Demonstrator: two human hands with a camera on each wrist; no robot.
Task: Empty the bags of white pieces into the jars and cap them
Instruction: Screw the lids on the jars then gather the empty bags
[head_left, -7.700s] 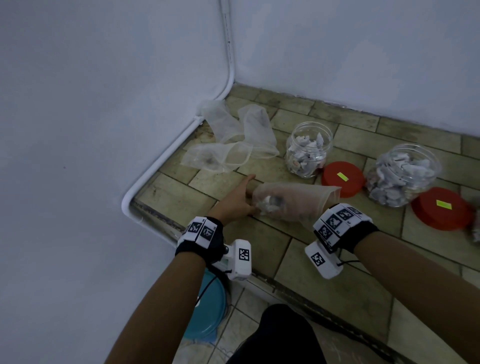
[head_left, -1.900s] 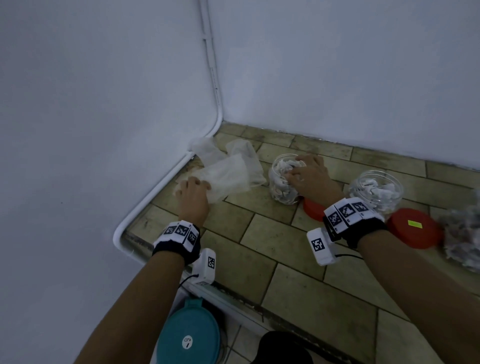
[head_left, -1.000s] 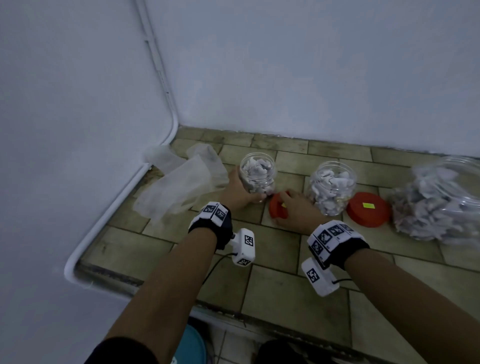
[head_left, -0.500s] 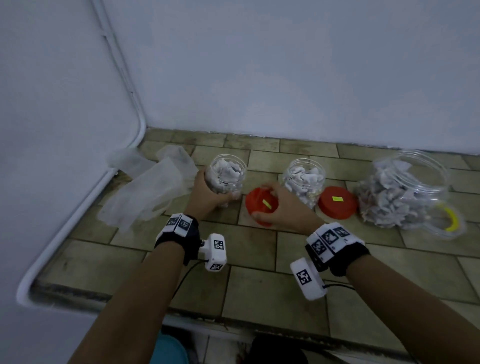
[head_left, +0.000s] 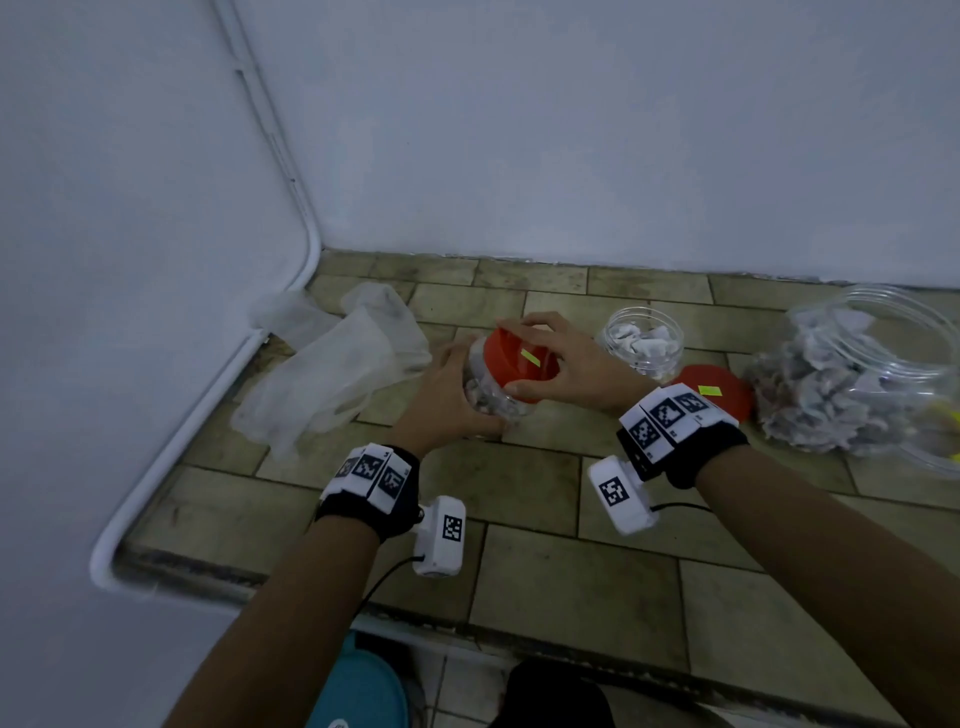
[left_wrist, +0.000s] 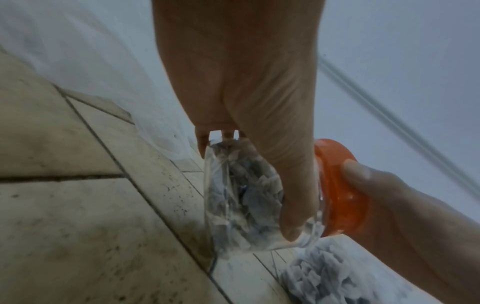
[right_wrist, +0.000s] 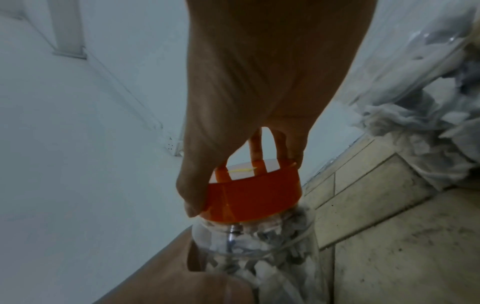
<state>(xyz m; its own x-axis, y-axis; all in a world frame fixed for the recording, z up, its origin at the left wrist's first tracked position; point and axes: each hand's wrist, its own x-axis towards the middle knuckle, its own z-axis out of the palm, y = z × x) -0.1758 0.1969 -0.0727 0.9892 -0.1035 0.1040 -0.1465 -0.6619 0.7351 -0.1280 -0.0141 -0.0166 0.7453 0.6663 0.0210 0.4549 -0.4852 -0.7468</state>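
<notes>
A small clear jar (head_left: 488, 397) (left_wrist: 241, 197) (right_wrist: 262, 253) full of white pieces is tilted above the tiled ledge. My left hand (head_left: 441, 400) (left_wrist: 249, 115) grips its body. My right hand (head_left: 566, 364) (right_wrist: 249, 115) grips the red cap (head_left: 514, 366) (left_wrist: 340, 191) (right_wrist: 254, 195), which sits on the jar's mouth. A second small jar (head_left: 644, 340) of white pieces stands uncapped to the right, with another red cap (head_left: 714, 395) lying in front of it. Empty clear bags (head_left: 332, 374) lie at the left by the wall.
A large clear container (head_left: 857, 384) stuffed with white pieces lies on its side at the right. Walls close the ledge behind and on the left, with a white pipe (head_left: 218, 374) along the corner. The ledge's front edge (head_left: 415, 618) drops off; a teal lid (head_left: 358, 686) shows below.
My right hand lifted the red cap from the ledge and set it on the jar's mouth. My left hand raised and tilted the jar.
</notes>
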